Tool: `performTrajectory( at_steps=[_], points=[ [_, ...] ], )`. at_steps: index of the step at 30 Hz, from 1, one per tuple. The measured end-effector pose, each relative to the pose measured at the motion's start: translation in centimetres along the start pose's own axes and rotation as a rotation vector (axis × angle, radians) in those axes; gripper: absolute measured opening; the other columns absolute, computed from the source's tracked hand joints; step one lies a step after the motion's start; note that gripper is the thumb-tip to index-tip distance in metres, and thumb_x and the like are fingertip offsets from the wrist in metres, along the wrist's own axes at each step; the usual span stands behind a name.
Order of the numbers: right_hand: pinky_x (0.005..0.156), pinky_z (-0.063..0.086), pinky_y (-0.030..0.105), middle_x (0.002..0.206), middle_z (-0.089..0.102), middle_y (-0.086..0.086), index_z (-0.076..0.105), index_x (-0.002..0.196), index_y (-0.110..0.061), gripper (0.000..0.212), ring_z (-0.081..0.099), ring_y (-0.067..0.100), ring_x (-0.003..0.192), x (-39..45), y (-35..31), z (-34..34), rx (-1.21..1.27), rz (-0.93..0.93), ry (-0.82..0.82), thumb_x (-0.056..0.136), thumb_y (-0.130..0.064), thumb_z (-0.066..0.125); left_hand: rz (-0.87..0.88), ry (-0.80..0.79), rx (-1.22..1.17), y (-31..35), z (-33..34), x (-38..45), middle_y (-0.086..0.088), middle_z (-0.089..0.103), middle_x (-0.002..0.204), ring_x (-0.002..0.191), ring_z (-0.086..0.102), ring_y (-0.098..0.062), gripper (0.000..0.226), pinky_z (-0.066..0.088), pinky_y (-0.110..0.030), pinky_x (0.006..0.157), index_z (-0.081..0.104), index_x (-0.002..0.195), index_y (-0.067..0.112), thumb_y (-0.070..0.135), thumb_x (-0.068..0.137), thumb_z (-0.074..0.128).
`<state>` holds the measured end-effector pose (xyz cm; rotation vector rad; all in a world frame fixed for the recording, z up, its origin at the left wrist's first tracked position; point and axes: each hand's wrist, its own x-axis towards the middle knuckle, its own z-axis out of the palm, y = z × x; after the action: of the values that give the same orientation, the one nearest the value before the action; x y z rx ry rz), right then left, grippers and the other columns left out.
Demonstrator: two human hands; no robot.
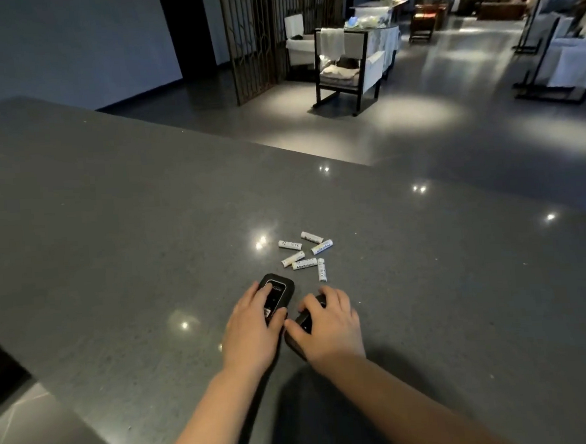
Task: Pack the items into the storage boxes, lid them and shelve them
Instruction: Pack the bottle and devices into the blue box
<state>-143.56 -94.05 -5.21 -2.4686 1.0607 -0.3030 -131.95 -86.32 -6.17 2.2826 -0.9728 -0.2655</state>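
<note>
Head view. The task stood at an early stage, by the look of things: no storage box, lid or shelf was in view, and every item lay loose on the worktop (119,205). The left hand (253,323) rested on a black handheld device (276,293), fingers curled over its near half in what looked like a light grip. The right hand (328,319) covered a second dark object (302,319), fingers bent around it; too little showed to name it. Six white batteries (305,253) lay scattered just beyond both hands, untouched. Packing, lidding and shelving all remained to be done. The worktop was a dark grey speckled stone slab, polished enough to mirror ceiling lights. Beyond its far edge lay a dim hall with a glossy floor, a black-framed chair (347,67) draped in white cloth, and a latticed screen (259,35).
</note>
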Motion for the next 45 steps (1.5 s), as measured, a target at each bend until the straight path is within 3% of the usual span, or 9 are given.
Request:
performTrajectory(
  at_steps=[4,7,10,13,17,24,31,40,45],
  points=[
    [0.111,0.023,0.032,0.140,0.035,-0.003,0.056,0.103,-0.028,0.035,0.021,0.013,0.136,-0.6,1.1,-0.7,0.165,0.029,0.039,0.073,-0.045,0.066,0.008,0.078,0.046,0.1,0.3,0.5,-0.001,0.050,0.133,0.122,0.042,-0.023,0.060,0.036,-0.035,0.102,0.053,0.127,0.020,0.040,0.074,0.073],
    [0.111,0.025,0.031,0.136,0.033,-0.007,0.048,0.118,-0.033,0.060,0.023,0.013,0.134,-1.5,2.1,-1.9,0.185,0.097,0.013,0.064,-0.040,0.072,-0.003,0.104,0.034,0.8,0.4,0.5,-0.002,0.054,0.122,0.114,0.044,-0.023,0.059,0.038,-0.034,0.096,0.055,0.121,0.020,0.035,0.069,0.077],
    [0.103,0.034,0.031,0.132,0.039,-0.009,0.039,0.133,-0.031,0.077,0.033,0.012,0.124,-3.0,3.8,-2.8,0.117,0.151,0.104,0.064,-0.041,0.072,-0.001,0.117,-0.001,1.2,0.9,-0.3,-0.003,0.056,0.116,0.110,0.046,-0.024,0.059,0.038,-0.034,0.093,0.056,0.119,0.019,0.029,0.065,0.078],
    [0.092,0.036,0.025,0.124,0.047,-0.011,0.042,0.129,-0.032,0.065,0.039,0.011,0.113,-3.8,4.9,-3.3,0.071,0.155,0.126,0.070,-0.038,0.067,-0.004,0.147,-0.075,1.6,1.5,-1.7,-0.003,0.059,0.111,0.105,0.048,-0.024,0.056,0.039,-0.033,0.090,0.059,0.114,0.018,0.026,0.063,0.080],
    [0.096,0.038,0.028,0.122,0.049,-0.008,0.043,0.129,-0.029,0.060,0.039,0.013,0.113,-4.1,5.5,-4.2,0.125,0.178,0.086,0.073,-0.036,0.064,-0.020,0.150,-0.182,2.9,1.7,-3.4,0.003,0.056,0.105,0.107,0.048,-0.021,0.049,0.038,-0.030,0.087,0.061,0.109,0.021,0.024,0.064,0.082],
    [0.095,0.035,0.024,0.114,0.047,-0.010,0.047,0.130,-0.029,0.063,0.039,0.010,0.113,-8.4,9.4,-10.5,0.264,0.232,0.340,0.072,-0.035,0.072,0.158,0.139,-0.291,9.9,1.1,-6.0,0.018,0.055,0.095,0.099,0.054,-0.017,0.047,0.044,-0.033,0.086,0.062,0.101,0.030,0.024,0.060,0.084],
    [0.090,0.032,0.012,0.112,0.049,-0.017,0.051,0.125,-0.034,0.059,0.038,0.000,0.110,-16.1,14.7,-20.0,0.327,0.276,0.589,0.071,-0.032,0.075,0.428,0.025,-0.437,22.9,3.9,-10.2,0.028,0.053,0.099,0.101,0.054,-0.012,0.047,0.043,-0.030,0.090,0.061,0.102,0.035,0.027,0.062,0.083],
    [0.092,0.040,0.023,0.107,0.053,-0.019,0.055,0.116,-0.036,0.057,0.047,0.004,0.107,-29.2,25.4,-28.3,0.254,0.460,0.781,0.064,-0.035,0.077,0.578,-0.263,-0.547,36.3,11.6,-19.4,0.026,0.056,0.101,0.102,0.055,-0.009,0.046,0.046,-0.033,0.090,0.060,0.102,0.039,0.029,0.064,0.082],
    [0.085,0.040,0.019,0.101,0.055,-0.022,0.058,0.107,-0.040,0.053,0.049,0.001,0.102,-35.2,31.1,-30.6,0.221,0.547,0.816,0.058,-0.035,0.076,0.648,-0.367,-0.512,40.9,15.5,-23.4,0.024,0.056,0.103,0.102,0.054,-0.008,0.047,0.045,-0.031,0.089,0.060,0.106,0.034,0.026,0.063,0.080]
  ],
)
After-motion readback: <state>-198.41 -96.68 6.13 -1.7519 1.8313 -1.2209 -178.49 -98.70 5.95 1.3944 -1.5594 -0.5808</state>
